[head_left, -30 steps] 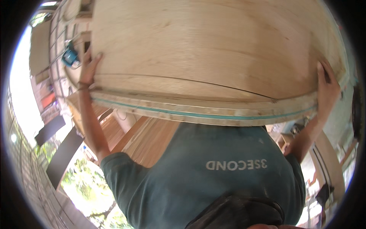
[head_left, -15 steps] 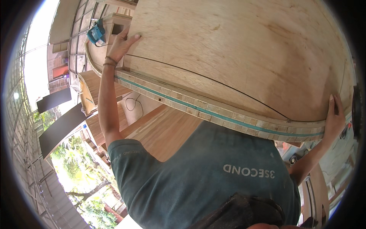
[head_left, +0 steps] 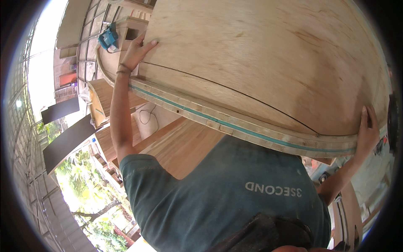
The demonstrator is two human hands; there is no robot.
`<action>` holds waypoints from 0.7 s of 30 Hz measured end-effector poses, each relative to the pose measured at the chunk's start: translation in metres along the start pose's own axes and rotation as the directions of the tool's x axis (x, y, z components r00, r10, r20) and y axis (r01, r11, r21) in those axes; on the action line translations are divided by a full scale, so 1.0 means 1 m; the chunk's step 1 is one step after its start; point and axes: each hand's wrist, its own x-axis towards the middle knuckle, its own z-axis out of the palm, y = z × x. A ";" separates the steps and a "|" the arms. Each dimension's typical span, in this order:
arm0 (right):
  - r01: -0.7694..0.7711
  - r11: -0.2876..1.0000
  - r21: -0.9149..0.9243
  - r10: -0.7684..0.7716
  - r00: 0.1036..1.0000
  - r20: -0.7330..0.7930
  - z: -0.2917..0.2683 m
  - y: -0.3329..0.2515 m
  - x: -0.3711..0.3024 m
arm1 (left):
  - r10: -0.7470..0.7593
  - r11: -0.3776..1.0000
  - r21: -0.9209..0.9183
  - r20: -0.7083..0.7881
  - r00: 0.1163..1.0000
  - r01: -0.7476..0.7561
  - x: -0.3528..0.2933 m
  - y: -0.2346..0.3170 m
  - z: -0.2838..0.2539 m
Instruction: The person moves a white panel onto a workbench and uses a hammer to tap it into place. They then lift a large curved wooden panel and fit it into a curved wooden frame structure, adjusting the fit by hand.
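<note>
A large plywood panel (head_left: pixel 268 63) with a curved line across its face fills the upper view. Its near edge is layered, with a teal strip (head_left: pixel 235 128) running along it. I hold it in front of my chest, tilted down to the right. My left hand (head_left: pixel 136 52) grips its left edge high up, fingers spread over the face. At the lower right, my right hand (head_left: pixel 367 134) clasps the right edge. My teal shirt (head_left: pixel 235 197) shows below the panel.
A blue power tool (head_left: pixel 108 39) lies on a wooden bench (head_left: pixel 110 67) behind my left hand. Stacked wooden boards (head_left: pixel 180 147) and a white box with a cable (head_left: pixel 151 119) sit below the panel. Dark flat panels (head_left: pixel 67 140) and green trees (head_left: pixel 88 197) are at the left.
The panel has tilted: its left end rose and its right end dropped. My left hand went up with the left edge, and my right hand sank lower on the right edge.
</note>
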 end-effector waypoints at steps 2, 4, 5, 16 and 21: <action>0.048 0.999 -0.002 -0.048 0.999 0.013 0.004 0.009 -0.002 | 0.048 0.993 0.109 -0.013 0.999 -0.046 0.005 0.002 -0.001; -0.015 0.998 -0.067 0.016 1.000 0.007 -0.009 -0.008 -0.009 | 0.066 0.974 0.222 -0.052 0.996 -0.053 0.005 -0.010 0.002; 0.030 1.000 0.009 -0.029 0.999 -0.030 -0.007 -0.012 -0.010 | 0.106 0.887 0.444 0.068 0.992 -0.126 0.002 -0.031 -0.020; 0.353 0.916 0.189 -0.310 0.924 -0.226 -0.031 0.028 0.001 | -0.059 0.953 0.297 -0.026 0.998 0.064 0.024 0.003 -0.015; 0.516 0.827 0.221 -0.483 0.855 -0.187 -0.032 0.061 0.014 | -0.115 0.921 0.363 -0.091 0.989 0.140 0.043 -0.013 -0.027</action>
